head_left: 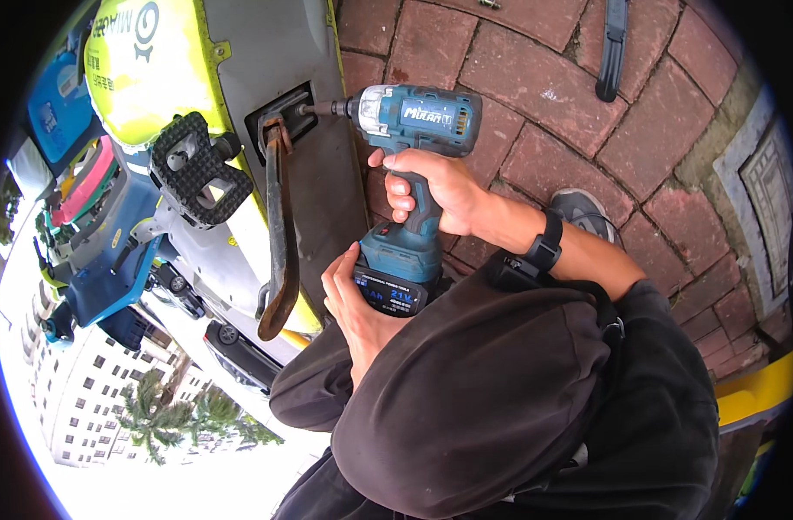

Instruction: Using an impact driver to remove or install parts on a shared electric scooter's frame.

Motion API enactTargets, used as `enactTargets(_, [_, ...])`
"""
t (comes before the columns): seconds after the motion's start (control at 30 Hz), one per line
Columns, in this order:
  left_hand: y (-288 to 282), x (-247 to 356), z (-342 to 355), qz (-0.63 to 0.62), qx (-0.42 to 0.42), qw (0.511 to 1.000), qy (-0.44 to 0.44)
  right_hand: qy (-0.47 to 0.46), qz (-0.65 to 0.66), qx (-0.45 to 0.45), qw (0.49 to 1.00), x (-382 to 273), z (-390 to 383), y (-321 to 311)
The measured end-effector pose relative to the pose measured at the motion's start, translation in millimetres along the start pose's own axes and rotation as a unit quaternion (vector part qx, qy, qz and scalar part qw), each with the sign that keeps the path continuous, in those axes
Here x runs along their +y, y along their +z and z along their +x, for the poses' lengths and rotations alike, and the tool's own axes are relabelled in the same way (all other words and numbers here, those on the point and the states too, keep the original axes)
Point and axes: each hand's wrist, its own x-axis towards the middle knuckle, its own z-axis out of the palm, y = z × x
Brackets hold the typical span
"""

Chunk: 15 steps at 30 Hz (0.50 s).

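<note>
From my remote seat I take the power drill (424, 208) as my landmark. The right hand (448, 186) is wrapped around its handle, thumb and fingers closed on the grip. The left hand (362, 316) is at the drill's lower end, its fingers laid along the side of the battery (392, 290). I see the drill lying level, its nose turned left into a dark recess in the grey panel (329, 204) of a vehicle; I cannot tell whether the tip is seated on a bolt there.

Just left of the drill, a worn metal bar (279, 234) runs down from the recess to a curved, rusty end. Farther left of the drill I see a black pedal (197, 169) on the vehicle's yellow side. Right of the drill spreads red brick paving (552, 156), with a long dark bar (613, 52) above and a grey shoe (582, 212) below. The knee (470, 390) is below the drill.
</note>
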Motion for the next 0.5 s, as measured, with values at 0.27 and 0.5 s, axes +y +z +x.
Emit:
enactTargets(0.27, [8.7,-0.7,-1.5,-0.014,0.008,1.000,-0.004,-0.003,-0.027,0.024,0.999,-3.1,0.7,-1.2])
enactTargets(0.5, [4.3,7.2,-4.5,-0.007,0.006,1.000,-0.005,0.004,-0.019,0.010,1.000,-3.3,-2.4,-4.4])
